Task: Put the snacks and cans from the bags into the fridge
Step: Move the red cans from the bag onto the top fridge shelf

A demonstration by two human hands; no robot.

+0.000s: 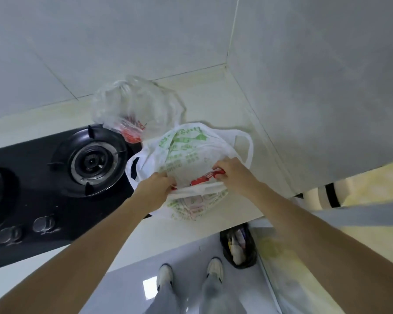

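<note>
**Two hands working at the mouth of a shopping bag on a kitchen counter**

A white plastic shopping bag point(186, 152) printed in green is sitting on the pale countertop point(216, 103), just right of the black gas hob point(55, 200), its two loop handles lying out to either side. The left hand point(153, 191) is gripping the bag's near rim, fingers closed on the plastic. The right hand point(233, 175) is reaching into the opening, its fingers curled around a red packet point(208, 177) with white lettering that is lying inside; what else the bag is holding cannot be told. Behind it, touching its far side, a clear plastic bag point(136, 105) is slumping at the hob's corner, with a red-printed item point(132, 132) showing through its lower part. On the floor below the counter edge, a black-lined bin point(238, 245) is holding pale rubbish, beside the person's white shoes point(214, 267).
</note>
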